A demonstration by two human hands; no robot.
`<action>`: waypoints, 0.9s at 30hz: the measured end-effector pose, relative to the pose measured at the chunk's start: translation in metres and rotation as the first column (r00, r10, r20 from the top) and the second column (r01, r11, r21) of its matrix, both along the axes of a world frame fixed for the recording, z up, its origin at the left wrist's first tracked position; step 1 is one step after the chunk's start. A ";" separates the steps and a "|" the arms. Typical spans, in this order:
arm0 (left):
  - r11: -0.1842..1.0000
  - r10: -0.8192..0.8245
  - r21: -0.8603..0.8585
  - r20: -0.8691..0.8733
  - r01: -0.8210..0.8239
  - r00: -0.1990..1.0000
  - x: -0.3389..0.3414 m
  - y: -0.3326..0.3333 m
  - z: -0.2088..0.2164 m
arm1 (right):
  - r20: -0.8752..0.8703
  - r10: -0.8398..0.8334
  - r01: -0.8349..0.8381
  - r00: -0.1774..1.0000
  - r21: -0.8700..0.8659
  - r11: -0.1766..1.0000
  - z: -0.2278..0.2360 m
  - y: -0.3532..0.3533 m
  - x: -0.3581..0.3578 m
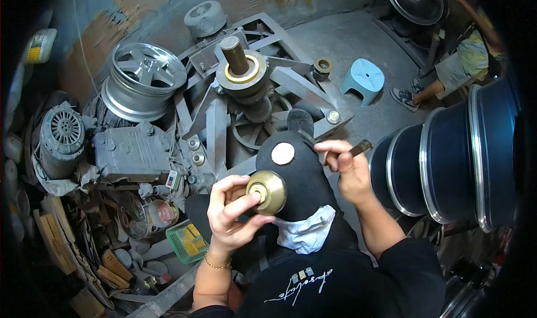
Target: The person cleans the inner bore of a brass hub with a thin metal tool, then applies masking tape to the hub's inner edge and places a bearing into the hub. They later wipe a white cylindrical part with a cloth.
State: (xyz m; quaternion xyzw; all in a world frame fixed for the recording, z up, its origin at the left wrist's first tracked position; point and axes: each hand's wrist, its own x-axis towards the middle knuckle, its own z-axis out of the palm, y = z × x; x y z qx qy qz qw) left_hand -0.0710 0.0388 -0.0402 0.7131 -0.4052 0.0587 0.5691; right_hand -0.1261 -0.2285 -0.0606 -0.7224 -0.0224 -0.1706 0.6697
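My left hand grips a brass-coloured, cone-shaped metal piece above my lap, with the fingertips on its small hub. To its right, my right hand is closed around a short, dark, stick-like tool. The tool's exact kind is unclear, and it stays apart from the brass piece. A crumpled white cloth lies on my lap below the hands. On my dark trouser leg shows a round pale spot; whether it is a disc or a hole I cannot tell.
Ahead stands a metal frame machine with an upright spindle. A silver wheel rim, motor and green basket are on the left. Dark wheel rims stand close on the right. Beyond are a blue stool and another person.
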 end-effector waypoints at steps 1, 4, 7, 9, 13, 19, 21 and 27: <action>1.000 0.022 -0.020 -0.003 -0.022 1.000 -0.002 0.000 -0.005 | 0.041 0.005 -0.004 0.999 -0.009 1.000 -0.001 0.008 -0.004; 0.988 0.104 -0.114 0.006 -0.102 0.995 -0.006 -0.011 -0.005 | 0.028 0.034 -0.039 0.999 0.219 0.975 0.009 0.049 -0.006; 0.993 0.108 -0.057 0.155 -0.100 0.982 -0.004 -0.023 0.015 | -0.086 0.338 -0.264 0.937 0.457 0.849 0.017 0.058 -0.003; 0.996 0.085 0.009 0.226 -0.089 0.970 -0.003 -0.030 0.026 | -0.124 0.359 -0.239 0.925 0.544 0.804 0.019 0.069 0.002; 0.995 0.072 0.041 0.265 -0.086 0.961 -0.003 -0.038 0.024 | -0.100 0.372 -0.217 0.923 0.663 0.717 0.012 0.077 0.005; 0.994 0.076 0.061 0.177 -0.088 0.981 -0.006 -0.044 0.024 | -0.096 0.298 -0.112 0.950 0.785 0.609 0.001 0.084 0.003; 0.992 0.074 0.092 0.131 -0.087 0.989 -0.005 -0.045 0.026 | -0.192 0.271 -0.017 0.943 0.788 0.616 0.009 0.086 0.003; 0.972 -0.056 -0.235 -0.188 0.010 0.981 -0.002 -0.043 0.025 | -0.008 0.143 -0.104 0.990 0.649 0.753 0.013 0.088 0.007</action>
